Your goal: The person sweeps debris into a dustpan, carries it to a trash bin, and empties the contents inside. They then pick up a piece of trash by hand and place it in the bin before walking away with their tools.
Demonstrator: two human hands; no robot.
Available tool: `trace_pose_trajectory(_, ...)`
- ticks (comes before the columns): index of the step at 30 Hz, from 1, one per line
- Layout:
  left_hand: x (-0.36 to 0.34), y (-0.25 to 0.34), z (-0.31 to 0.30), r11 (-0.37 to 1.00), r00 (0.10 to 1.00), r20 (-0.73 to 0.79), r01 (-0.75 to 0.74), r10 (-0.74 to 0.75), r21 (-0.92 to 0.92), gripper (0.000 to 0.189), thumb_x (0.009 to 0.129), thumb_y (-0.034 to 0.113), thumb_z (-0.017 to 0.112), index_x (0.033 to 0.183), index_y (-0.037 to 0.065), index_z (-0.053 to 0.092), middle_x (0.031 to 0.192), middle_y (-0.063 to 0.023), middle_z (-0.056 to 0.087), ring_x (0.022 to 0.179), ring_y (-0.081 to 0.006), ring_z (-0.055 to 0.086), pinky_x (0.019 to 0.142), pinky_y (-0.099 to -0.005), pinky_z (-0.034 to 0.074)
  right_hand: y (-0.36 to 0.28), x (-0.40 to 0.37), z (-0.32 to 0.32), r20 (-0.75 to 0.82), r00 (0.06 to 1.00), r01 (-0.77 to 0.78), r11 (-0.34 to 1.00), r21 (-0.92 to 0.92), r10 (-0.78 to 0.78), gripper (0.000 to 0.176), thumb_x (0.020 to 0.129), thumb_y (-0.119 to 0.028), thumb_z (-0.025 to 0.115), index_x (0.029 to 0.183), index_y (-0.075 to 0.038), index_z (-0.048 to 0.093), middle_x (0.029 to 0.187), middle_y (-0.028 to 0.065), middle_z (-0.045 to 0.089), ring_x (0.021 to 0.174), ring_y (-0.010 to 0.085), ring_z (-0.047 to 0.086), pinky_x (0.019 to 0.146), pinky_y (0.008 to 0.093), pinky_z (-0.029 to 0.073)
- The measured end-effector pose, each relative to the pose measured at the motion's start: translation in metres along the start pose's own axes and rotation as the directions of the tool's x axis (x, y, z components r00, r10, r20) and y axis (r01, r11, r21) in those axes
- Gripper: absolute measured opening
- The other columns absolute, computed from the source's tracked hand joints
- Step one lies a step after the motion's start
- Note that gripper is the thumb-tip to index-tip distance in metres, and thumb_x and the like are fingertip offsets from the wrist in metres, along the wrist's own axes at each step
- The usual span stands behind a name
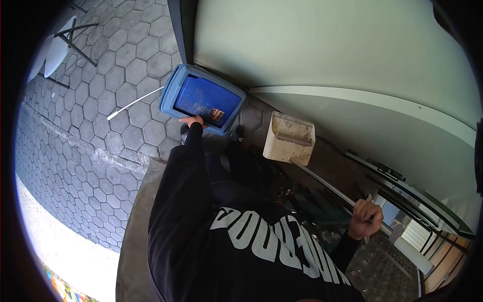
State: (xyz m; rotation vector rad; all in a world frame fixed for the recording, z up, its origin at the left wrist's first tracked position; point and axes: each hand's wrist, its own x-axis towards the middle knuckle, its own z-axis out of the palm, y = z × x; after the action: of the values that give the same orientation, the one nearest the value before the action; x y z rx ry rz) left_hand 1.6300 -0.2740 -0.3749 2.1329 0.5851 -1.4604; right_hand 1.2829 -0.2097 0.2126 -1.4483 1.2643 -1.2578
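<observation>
A blue trash bin (168, 95) with a darker blue lid panel (198, 95) stands on the paving ahead of me, a small orange and dark label on the panel. My left hand (193, 121) is closed on the bin's near rim, one finger stretched along it; part of its grip is hidden. To the right is a dirty off-white long-handled dustpan (271, 143) with a row of comb teeth (294, 138). My right hand (366, 219) is wrapped round its metal handle (324, 182), well back from the pan.
A pale panel wall (327, 45) rises beside the bin and dustpan. On the hexagonal pavers (121, 75) lies a thin white rod (133, 103). A white folding chair or table (58, 55) is at far left. Several stored items crowd the lower right, near a patterned metal surface (380, 267).
</observation>
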Motion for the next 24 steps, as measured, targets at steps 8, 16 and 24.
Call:
trace_pose_trajectory(8, -0.050, 0.023, -0.037, 0.965, 0.963, 0.102, -0.240, 0.251, -0.109, 0.106, 0.086, 0.011, 0.060, 0.140, 0.011, -0.031, 0.141, -0.0271, 0.033, 0.113, -0.0429, 0.053, 0.065, -0.0515, 0.060, 0.032, -0.009, -0.018, 0.006, 0.998, -0.062, 0.998, -0.002, 0.062, 0.037, 0.095, -0.027, 0.041, 0.064, -0.006, 0.040, 0.051, 0.0031, 0.036, 0.045, 0.0141, 0.034, 0.048, 0.0305, 0.033)
trace_pose_trajectory(16, -0.047, 0.027, -0.029, 0.990, 0.990, 0.039, -0.138, 0.137, 0.033, 0.109, 0.084, 0.012, 0.063, 0.139, 0.003, -0.031, 0.139, -0.0251, 0.038, 0.111, -0.0348, 0.056, 0.083, -0.0466, 0.054, 0.049, -0.025, -0.026, -0.045, 0.994, -0.102, 0.993, 0.054, 0.104, 0.035, 0.096, -0.027, 0.039, 0.067, -0.006, 0.040, 0.054, 0.0031, 0.035, 0.047, 0.0138, 0.033, 0.052, 0.0321, 0.035)
trace_pose_trajectory(24, 0.042, 0.005, -0.027, 0.945, 0.954, -0.014, -0.295, 0.300, 0.143, 0.100, 0.084, 0.021, 0.062, 0.146, 0.017, -0.016, 0.134, -0.0247, 0.045, 0.102, -0.0404, 0.059, 0.075, -0.0517, 0.053, 0.060, -0.026, -0.024, -0.097, 0.971, -0.212, 0.974, 0.075, 0.218, 0.029, 0.093, -0.024, 0.042, 0.071, -0.006, 0.041, 0.063, 0.0045, 0.039, 0.060, 0.0156, 0.040, 0.070, 0.0358, 0.040)
